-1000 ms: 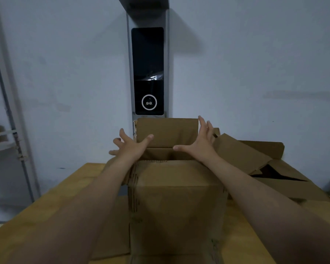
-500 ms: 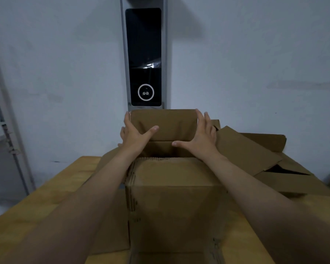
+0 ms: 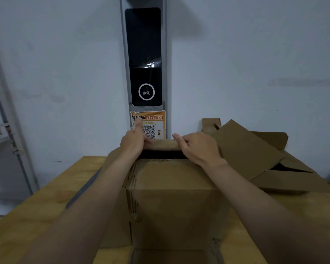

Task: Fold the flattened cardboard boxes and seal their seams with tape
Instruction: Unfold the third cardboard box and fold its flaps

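A brown cardboard box (image 3: 175, 206) stands upright on the wooden table (image 3: 46, 206) right in front of me. Its near top flap lies flat. The far flap (image 3: 164, 145) is bent down toward me, with a dark gap below it. My left hand (image 3: 132, 142) holds the flap's left end, thumb on the front and one finger sticking up behind. My right hand (image 3: 199, 149) grips the right end, thumb on the flap and fingers curled over its far side. No tape is in view.
A pile of flattened cardboard (image 3: 255, 159) lies at the right rear of the table. On the wall behind hang a dark panel device (image 3: 144, 58) and an orange QR poster (image 3: 152, 124). A metal shelf frame (image 3: 4, 134) stands at the left.
Both hands have pulled the upright far flap down and toward me, so it now lies almost level over the box opening. The poster behind it has come into sight.
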### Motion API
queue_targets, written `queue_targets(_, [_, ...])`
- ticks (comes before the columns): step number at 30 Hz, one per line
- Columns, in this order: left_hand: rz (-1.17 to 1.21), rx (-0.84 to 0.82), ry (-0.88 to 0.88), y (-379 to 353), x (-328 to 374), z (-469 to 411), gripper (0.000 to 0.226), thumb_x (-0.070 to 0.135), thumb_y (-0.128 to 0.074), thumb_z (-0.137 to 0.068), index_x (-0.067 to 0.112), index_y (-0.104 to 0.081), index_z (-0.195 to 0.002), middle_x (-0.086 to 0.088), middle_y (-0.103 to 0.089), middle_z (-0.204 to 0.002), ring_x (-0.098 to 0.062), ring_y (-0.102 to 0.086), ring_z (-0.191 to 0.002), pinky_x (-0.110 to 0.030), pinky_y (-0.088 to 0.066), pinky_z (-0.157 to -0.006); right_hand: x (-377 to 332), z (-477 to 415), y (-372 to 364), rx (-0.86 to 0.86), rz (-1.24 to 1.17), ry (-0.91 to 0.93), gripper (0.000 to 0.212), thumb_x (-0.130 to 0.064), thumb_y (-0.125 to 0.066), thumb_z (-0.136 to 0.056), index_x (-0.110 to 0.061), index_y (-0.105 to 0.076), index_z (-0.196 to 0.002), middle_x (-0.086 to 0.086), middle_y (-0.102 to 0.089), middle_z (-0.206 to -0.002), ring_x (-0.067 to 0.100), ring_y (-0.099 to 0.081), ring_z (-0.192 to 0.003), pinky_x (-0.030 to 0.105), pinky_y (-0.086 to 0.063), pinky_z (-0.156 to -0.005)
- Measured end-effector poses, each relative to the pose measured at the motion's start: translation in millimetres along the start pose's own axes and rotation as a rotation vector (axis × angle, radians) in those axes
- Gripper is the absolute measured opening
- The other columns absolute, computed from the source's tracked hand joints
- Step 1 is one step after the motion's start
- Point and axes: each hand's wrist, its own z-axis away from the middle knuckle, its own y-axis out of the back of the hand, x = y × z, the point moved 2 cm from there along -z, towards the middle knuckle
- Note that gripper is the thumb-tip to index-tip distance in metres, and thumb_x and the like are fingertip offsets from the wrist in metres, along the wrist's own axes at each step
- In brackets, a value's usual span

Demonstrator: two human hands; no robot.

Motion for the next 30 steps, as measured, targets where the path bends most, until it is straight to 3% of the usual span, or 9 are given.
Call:
queue_targets(2, [-0.1,-0.057,-0.005,1.1,-0.9,3.1,0.081,0.064,-0.018,-0.105,0.021,-0.082,-0.08,-0.003,-0.065,-0.106,-0.025,-0.058,-0.103,-0.037,-0.038,-0.099,-4.0,1.8,-0.2,-0.146,-0.012,-0.008,0.072,-0.068,-0.027,-0.101,-0.019,-0.065,-0.065,-0.004,-0.061,-0.063,0.017,-0.057,-0.065,0.032,-0.048,-0.062])
queue_targets(5, [-0.107,-0.121,-0.049,11.4,-6.3,9.3,0.058,0.055,-0.034,-0.107,0.026,-0.081,-0.09,0.0,-0.065,-0.105,-0.022,-0.059,-0.102,-0.034,-0.041,-0.096,-18.9,6.1,7.0,-0.279,0.014,0.04,0.066,-0.075,-0.027,-0.096,-0.031,-0.075,-0.09,-0.007,-0.066,-0.075,0.015,-0.06,-0.077,0.028,-0.042,-0.062])
queue_targets(9, [-0.211,-0.165,-0.15,40.2,-8.7,31.1,0.029,0.048,-0.048,-0.105,0.03,-0.069,-0.112,0.005,-0.066,-0.119,-0.018,-0.059,-0.118,-0.037,-0.046,-0.102,-41.1,17.5,9.1,-0.447,0.114,0.037,0.072,-0.086,-0.016,-0.089,-0.048,-0.055,-0.137,-0.002,-0.063,-0.134,0.025,-0.057,-0.122,0.045,-0.044,-0.093])
queue_targets(11, [-0.356,-0.095,-0.145,61.3,-11.0,41.5,0.035,0.045,-0.05,-0.103,0.027,-0.062,-0.13,0.004,-0.063,-0.131,-0.02,-0.056,-0.124,-0.04,-0.039,-0.106,-51.0,25.7,8.9,-0.533,0.157,-0.002,0.073,-0.084,-0.016,-0.09,-0.048,-0.03,-0.153,-0.001,-0.036,-0.161,0.035,-0.034,-0.145,0.066,-0.021,-0.113])
queue_targets(14, [-0.572,-0.011,-0.036,97.9,-18.0,51.2,0.056,0.046,-0.053,-0.098,0.028,-0.043,-0.15,-0.008,-0.049,-0.149,-0.036,-0.045,-0.136,-0.055,-0.026,-0.116,-67.6,37.9,8.9,-0.629,0.137,-0.042,0.076,-0.082,-0.017,-0.092,-0.046,-0.014,-0.158,0.0,-0.013,-0.17,0.042,-0.008,-0.153,0.074,0.002,-0.114])
queue_targets(17, [-0.473,-0.038,0.092,133.8,-22.7,58.9,0.07,0.037,-0.059,-0.097,0.024,-0.028,-0.159,-0.015,-0.041,-0.153,-0.038,-0.043,-0.136,-0.049,-0.038,-0.112,-87.9,44.8,13.5,-0.659,0.108,-0.07,0.079,-0.084,-0.017,-0.09,-0.046,-0.009,-0.159,0.0,-0.004,-0.171,0.044,0.002,-0.154,0.074,0.006,-0.114])
queue_targets(22, [0.035,-0.104,0.014,158.4,-4.7,89.7,0.062,0.05,-0.066,-0.095,0.028,-0.044,-0.148,0.0,-0.063,-0.122,-0.017,-0.066,-0.1,-0.04,-0.057,-0.085,-110.2,54.4,20.1,-0.71,0.072,-0.126,0.071,-0.075,-0.02,-0.097,-0.046,-0.005,-0.16,-0.001,0.005,-0.171,0.043,0.011,-0.154,0.073,0.009,-0.115])
queue_targets(27, [0.037,-0.116,-0.142,146.5,21.2,114.2,0.058,0.059,-0.055,-0.097,0.031,-0.042,-0.146,0.006,-0.064,-0.116,-0.012,-0.064,-0.104,-0.042,-0.054,-0.094,-114.9,71.3,31.4,-0.669,0.027,-0.129,0.067,-0.073,-0.022,-0.098,-0.046,-0.016,-0.158,-0.003,0.001,-0.171,0.039,0.008,-0.155,0.072,0.006,-0.116])
queue_targets(30, [0.084,-0.154,-0.19,130.7,30.7,127.0,0.055,0.066,-0.044,-0.099,0.033,-0.043,-0.144,0.003,-0.061,-0.132,-0.019,-0.061,-0.119,-0.045,-0.051,-0.1,-117.6,88.2,35.9,-0.635,0.04,-0.11,0.067,-0.073,-0.018,-0.098,-0.044,-0.019,-0.158,-0.004,-0.004,-0.171,0.035,0.001,-0.156,0.068,0.003,-0.119])
